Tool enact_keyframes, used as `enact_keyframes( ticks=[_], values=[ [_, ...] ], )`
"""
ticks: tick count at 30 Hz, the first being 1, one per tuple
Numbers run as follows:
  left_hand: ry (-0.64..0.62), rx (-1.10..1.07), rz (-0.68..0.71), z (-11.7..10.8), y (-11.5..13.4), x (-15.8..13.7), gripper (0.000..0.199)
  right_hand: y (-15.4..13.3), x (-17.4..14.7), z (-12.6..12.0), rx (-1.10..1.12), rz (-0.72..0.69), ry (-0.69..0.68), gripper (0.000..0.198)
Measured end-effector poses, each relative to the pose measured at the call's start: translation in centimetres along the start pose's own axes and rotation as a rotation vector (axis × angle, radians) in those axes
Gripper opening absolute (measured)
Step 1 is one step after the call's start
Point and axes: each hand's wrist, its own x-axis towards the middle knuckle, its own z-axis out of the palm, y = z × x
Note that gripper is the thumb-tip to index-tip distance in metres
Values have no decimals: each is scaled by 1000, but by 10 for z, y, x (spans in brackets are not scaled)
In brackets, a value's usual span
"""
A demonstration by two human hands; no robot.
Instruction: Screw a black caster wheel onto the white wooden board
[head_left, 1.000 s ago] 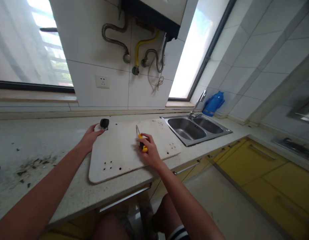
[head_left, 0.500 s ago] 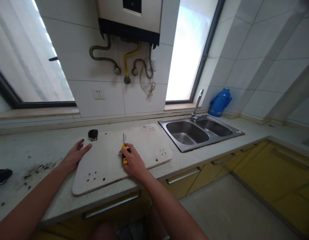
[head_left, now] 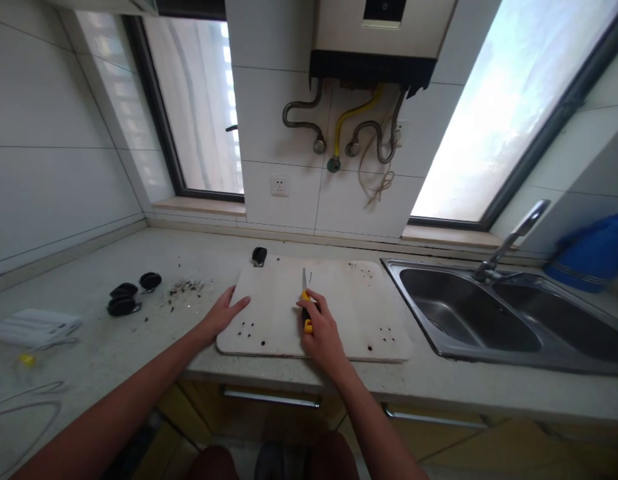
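Note:
A white board point(head_left: 279, 300) with rounded corners and small clusters of holes lies flat on the counter. My right hand point(head_left: 323, 330) is closed around a yellow-and-black utility knife point(head_left: 307, 325), its narrow blade pointing away from me over the board. A short thin dark line shows beside the blade tip. My left hand point(head_left: 223, 317) lies at the board's left edge, thumb spread onto the top and fingers stretched along the side. Behind the board's far left corner stands a black caster-like piece point(head_left: 259, 256); whether it is attached I cannot tell.
Left of the board are several black caster-like pieces point(head_left: 123, 305) and scattered dark debris point(head_left: 183, 290). A white slab-like object point(head_left: 36, 327) sits farther left. On the right is a steel double sink point(head_left: 423, 343) with a faucet point(head_left: 511, 237). A water heater point(head_left: 373, 63) hangs above.
The view has swung left, bringing more of the left counter and its black pieces into sight. Both hands keep nearly the same places on the board, the knife still in my right hand.

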Motion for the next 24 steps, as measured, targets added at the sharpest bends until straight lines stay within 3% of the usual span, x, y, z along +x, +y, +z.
enact_keyframes(
  ticks=[3, 6, 11, 18, 24],
  values=[
    [24, -55, 41, 0, -6, -1, 99, -3, 5, -3, 113, 10, 109, 32],
    [28, -147, 38, -1, -14, -2, 98, -17, 23, -6, 174, 32, 199, 21],
    [-32, -242, 41, 1, -25, 1, 91, -66, 95, -7, 110, 0, 272, 17],
    [-55, -294, 46, 5, -33, 6, 85, -116, 227, 24, -67, -267, 251, 30],
    [-60, -329, 24, 8, -48, 8, 80, -118, 269, 56, 20, -314, 232, 27]
  ],
)
